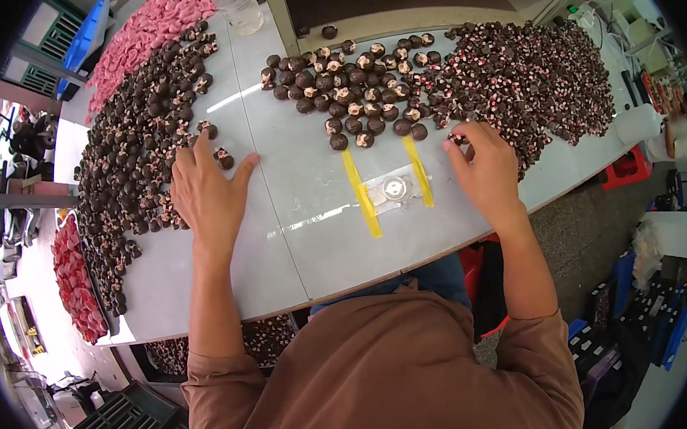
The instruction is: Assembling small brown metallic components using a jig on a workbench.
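Note:
My left hand (209, 190) rests at the inner edge of a large heap of dark brown round pieces (128, 150) with tan patches. Its fingers are stretched and spread, and one loose round piece (224, 158) lies between thumb and forefinger. On the other side, my right hand (487, 166) pinches a small dark piece (458, 138) with thumb and forefinger. It is beside a heap of small dark bits with red and white marks (541, 81). Between the heaps lies a group of brown balls with cream patches (351, 90). A clear round fixture (394, 188) sits between two yellow tape strips (361, 193).
Pink soft pieces (147, 25) are heaped at the far left, and red ones (74, 281) hang by the table's left end. A clear plastic container (238, 11) and a framed box (425, 19) stand at the back. A red stool (625, 169) is off the right edge.

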A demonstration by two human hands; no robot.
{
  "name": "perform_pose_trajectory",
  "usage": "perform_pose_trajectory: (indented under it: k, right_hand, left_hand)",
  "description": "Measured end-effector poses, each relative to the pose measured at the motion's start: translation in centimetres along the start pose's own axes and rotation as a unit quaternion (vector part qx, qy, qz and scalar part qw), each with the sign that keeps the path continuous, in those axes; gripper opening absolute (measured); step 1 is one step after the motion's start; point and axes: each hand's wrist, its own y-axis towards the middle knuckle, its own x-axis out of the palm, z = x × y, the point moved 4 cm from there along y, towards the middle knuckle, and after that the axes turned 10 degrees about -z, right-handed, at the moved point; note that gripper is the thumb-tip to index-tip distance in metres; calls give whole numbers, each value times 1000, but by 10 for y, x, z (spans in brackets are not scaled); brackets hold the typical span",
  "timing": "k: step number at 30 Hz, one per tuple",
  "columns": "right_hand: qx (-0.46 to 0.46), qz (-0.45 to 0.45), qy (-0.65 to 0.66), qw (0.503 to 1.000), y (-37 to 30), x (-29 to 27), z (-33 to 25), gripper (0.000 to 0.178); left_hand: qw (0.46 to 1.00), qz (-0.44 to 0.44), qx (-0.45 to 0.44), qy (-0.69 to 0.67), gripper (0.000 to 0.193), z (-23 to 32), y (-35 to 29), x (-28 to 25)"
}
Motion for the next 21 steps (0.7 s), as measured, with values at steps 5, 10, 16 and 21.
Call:
perform_pose_trajectory:
  k: [5, 10, 16, 21]
  right_hand:
    - [0, -36, 279, 960, -20, 3, 7, 23]
    - [-22, -41, 326, 944, -33, 12, 0, 27]
    - [-25, -84, 344, 935, -40, 15, -5, 33]
    - [-104, -91, 306, 942, -41, 7, -25, 33]
  left_hand:
    - [958, -122, 103, -237, 49, 62, 7, 19]
    - [940, -271, 53, -199, 48, 102, 19, 28]
    - [904, -241, 156, -316, 42, 82, 4, 37]
    - [701, -421, 58, -573, 41, 63, -21, 36]
